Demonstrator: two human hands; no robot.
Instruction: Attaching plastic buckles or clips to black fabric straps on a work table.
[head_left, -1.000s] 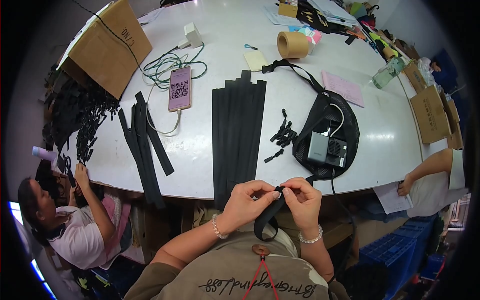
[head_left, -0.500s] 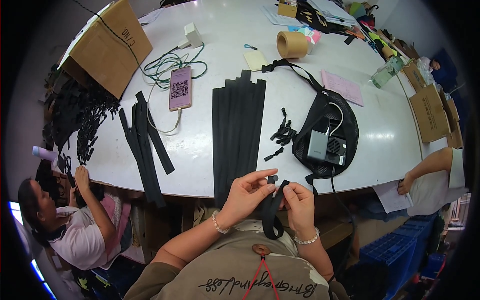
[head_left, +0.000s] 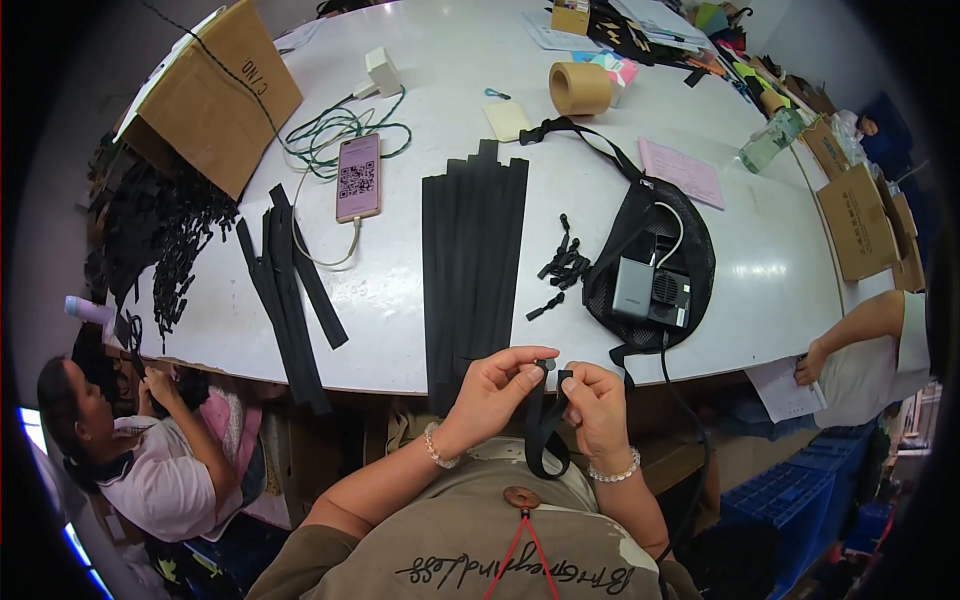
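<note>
Strap of flat black webbing (head_left: 536, 430) hanging in a loop between a person's two bare hands, before a brown shirt (head_left: 390, 535). One end could slip free or turn over, since each hand seems to grip only a short bit near the tip and the loop hangs unsupported; a twist might be hard to notice in plain black. A small dark grey round piece (head_left: 549, 365) at the left fingertips could drop if that pinch loosens; whether it is attached cannot be told. The loop lies between and below the hands: the left hand (head_left: 495, 392) pinches one end, forefinger stretched above the thumb, and the right hand (head_left: 597, 402) pinches the other end between thumb and curled forefinger. The ends are near each other but apart.

Just beyond, on a white table (head_left: 420, 300), a bundle of black strips (head_left: 472, 260) runs away from the left hand. To its right lie small black toggle-like parts (head_left: 570, 265), then a black mesh bag (head_left: 695, 240). Farther off are a phone (head_left: 357, 205), leftward, and a brown tape roll (head_left: 594, 90).
</note>
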